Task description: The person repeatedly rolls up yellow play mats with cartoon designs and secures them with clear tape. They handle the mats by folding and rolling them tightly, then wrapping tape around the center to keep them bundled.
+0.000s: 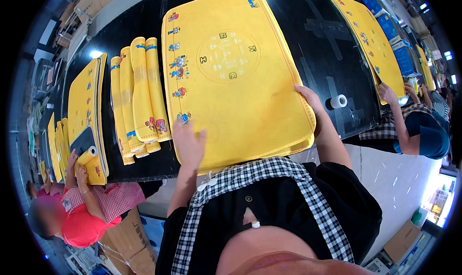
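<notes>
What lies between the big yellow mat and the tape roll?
Only bare black table, in the head view, separates the mat from the tape roll.

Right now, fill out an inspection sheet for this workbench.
Surface: black table, taped patches.
Job's things: large yellow mat lying flat, on top of others.
Clutter: rolled yellow mats to the left; tape roll to the right.
Hands: left hand flat on the mat's near edge; right hand at its right edge.
Cables: nothing seen.
Surroundings: co-workers both sides with similar mats; cardboard boxes below.
</notes>
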The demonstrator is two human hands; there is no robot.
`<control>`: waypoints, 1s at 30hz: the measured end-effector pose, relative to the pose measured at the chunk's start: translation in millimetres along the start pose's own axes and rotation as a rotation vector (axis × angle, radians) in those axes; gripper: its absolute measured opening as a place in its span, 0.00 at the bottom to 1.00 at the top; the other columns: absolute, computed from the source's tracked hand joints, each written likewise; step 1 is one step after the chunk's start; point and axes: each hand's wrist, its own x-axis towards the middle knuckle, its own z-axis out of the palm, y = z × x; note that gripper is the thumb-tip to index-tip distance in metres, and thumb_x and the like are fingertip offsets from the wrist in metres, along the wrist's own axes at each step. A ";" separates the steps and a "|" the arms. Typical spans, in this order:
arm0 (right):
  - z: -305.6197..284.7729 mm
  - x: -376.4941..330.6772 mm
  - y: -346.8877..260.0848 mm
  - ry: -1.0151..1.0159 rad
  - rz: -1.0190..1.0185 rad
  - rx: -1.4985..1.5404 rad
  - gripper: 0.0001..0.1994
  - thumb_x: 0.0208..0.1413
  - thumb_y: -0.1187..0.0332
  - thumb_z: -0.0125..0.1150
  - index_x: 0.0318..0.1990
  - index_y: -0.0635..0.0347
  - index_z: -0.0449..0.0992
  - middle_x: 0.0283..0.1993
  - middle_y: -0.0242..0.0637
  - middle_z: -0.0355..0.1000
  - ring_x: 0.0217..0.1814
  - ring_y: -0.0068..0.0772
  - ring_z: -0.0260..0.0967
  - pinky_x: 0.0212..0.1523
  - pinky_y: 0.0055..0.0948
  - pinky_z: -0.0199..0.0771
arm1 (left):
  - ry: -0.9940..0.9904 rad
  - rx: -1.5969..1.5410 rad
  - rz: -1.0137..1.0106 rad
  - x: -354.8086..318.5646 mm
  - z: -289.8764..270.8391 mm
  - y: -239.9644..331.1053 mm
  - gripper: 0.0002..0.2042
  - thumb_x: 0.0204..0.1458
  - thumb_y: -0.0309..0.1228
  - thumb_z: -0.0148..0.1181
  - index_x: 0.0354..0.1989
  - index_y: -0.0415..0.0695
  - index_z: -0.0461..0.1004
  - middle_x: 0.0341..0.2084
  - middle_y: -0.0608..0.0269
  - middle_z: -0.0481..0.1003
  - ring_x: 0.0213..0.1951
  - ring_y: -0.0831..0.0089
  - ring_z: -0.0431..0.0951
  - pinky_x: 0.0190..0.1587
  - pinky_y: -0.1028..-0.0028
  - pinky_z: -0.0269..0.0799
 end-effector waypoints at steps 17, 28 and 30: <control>3.8 1.7 15.6 -0.036 0.001 0.308 0.28 0.60 0.56 0.58 0.63 0.64 0.69 0.52 0.51 0.78 0.48 0.44 0.79 0.49 0.40 0.80 | -0.263 0.035 -0.393 -11.6 -13.1 -40.0 0.33 0.50 0.31 0.70 0.66 0.39 0.64 0.63 0.38 0.65 0.67 0.45 0.62 0.66 0.55 0.62; -21.0 43.1 -2.0 -0.565 -0.214 0.584 0.22 0.61 0.60 0.57 0.58 0.65 0.74 0.50 0.52 0.79 0.46 0.44 0.80 0.48 0.45 0.81 | -0.283 -0.293 -0.483 47.2 -7.9 -40.5 0.27 0.63 0.32 0.56 0.68 0.32 0.60 0.56 0.36 0.74 0.59 0.44 0.74 0.60 0.56 0.69; 14.8 43.5 -65.2 -0.627 -0.364 0.500 0.22 0.61 0.59 0.59 0.57 0.66 0.75 0.51 0.51 0.78 0.47 0.43 0.80 0.49 0.43 0.81 | -0.281 -0.246 -0.273 42.1 25.0 -56.1 0.27 0.62 0.32 0.56 0.68 0.35 0.61 0.55 0.35 0.74 0.59 0.44 0.74 0.59 0.56 0.69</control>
